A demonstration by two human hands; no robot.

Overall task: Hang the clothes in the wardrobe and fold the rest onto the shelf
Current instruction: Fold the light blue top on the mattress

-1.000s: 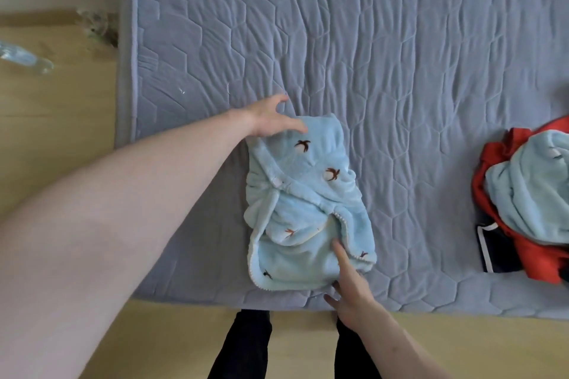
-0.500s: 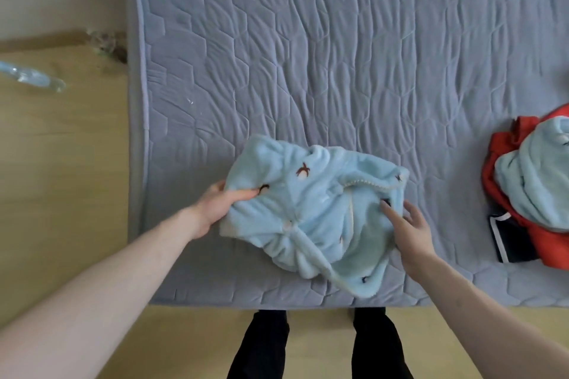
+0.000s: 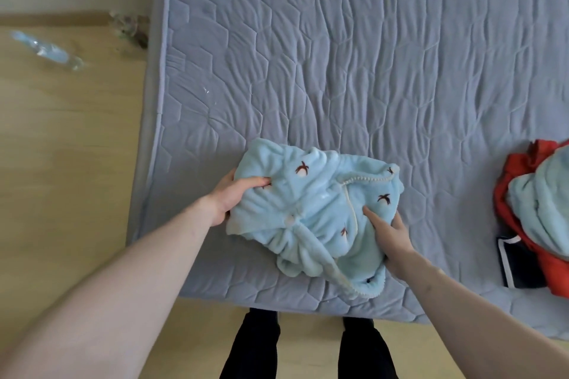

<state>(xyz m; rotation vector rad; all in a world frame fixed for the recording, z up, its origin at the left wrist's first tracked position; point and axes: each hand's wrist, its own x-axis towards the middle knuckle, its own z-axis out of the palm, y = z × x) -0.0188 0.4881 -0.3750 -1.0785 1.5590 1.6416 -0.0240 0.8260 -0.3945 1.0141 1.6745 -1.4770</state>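
Head camera looks straight down at my two bare arms reaching over the near edge of the bed (image 3: 354, 55), which is covered by a grey-blue quilted mattress pad with a hexagon stitch pattern. Between my hands sits a folded light-blue fleece garment (image 3: 311, 218) with small brown embroidered marks and a cream piped edge; it lies close to the bed's near edge, one rumpled corner hanging toward me. My left hand (image 3: 234, 197) grips the garment's left side, thumb pressed on top of the fleece and the fingers tucked underneath out of sight. My right hand (image 3: 389, 232) grips the right side the same way, thumb lying on top near the piping, the other fingers wrapped around the edge. Well apart, at the right edge of the bed, lies a pile of clothes (image 3: 535, 221): a red item, another light-blue fleece piece on top, and something dark with a white stripe at its near side. On the wooden floor (image 3: 70, 138) to the left lies a clear plastic bottle (image 3: 46, 49). My dark trouser legs (image 3: 263, 344) stand just beside the bed's near edge.
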